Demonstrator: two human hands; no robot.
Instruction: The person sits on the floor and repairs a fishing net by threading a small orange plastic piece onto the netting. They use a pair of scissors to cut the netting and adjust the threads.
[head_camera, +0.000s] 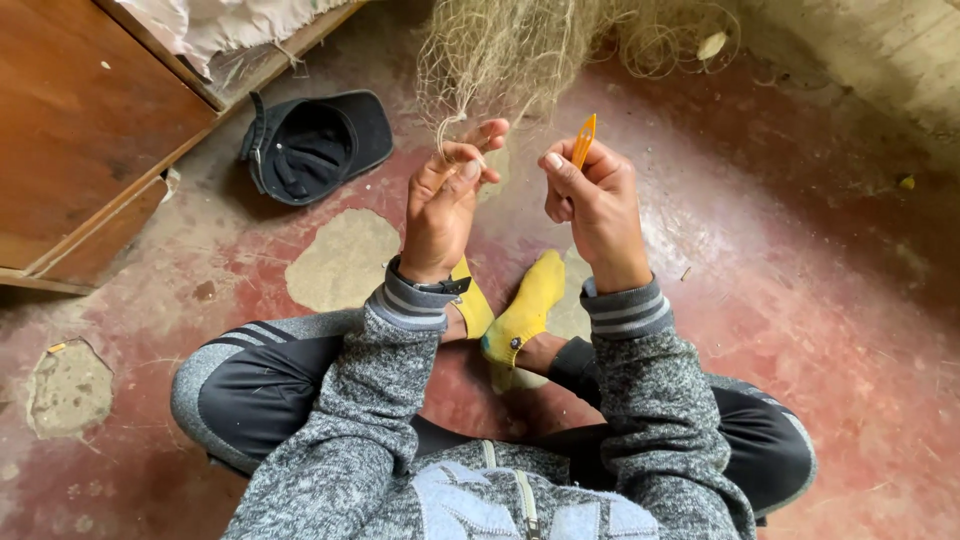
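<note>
Red-painted concrete floor (820, 330), worn through to grey patches in some places, fills the view, and the person sits on it with crossed legs and yellow socks (520, 310). A fine pale fishing net (520, 45) hangs down from the top edge in front of the person. The left hand (445, 205) is closed on a gathered strand at the bottom of the net, pinching it between thumb and fingers. The right hand (592, 205) is closed around an orange netting needle (584, 140), whose pointed tip stands up above the fingers, just beside the net. Both hands are raised near each other but do not touch. A dark cap (315, 145) lies upside down on the floor to the left, near the corner of a wooden cabinet (90, 130). White cloth (215, 25) lies on top of the cabinet.
</note>
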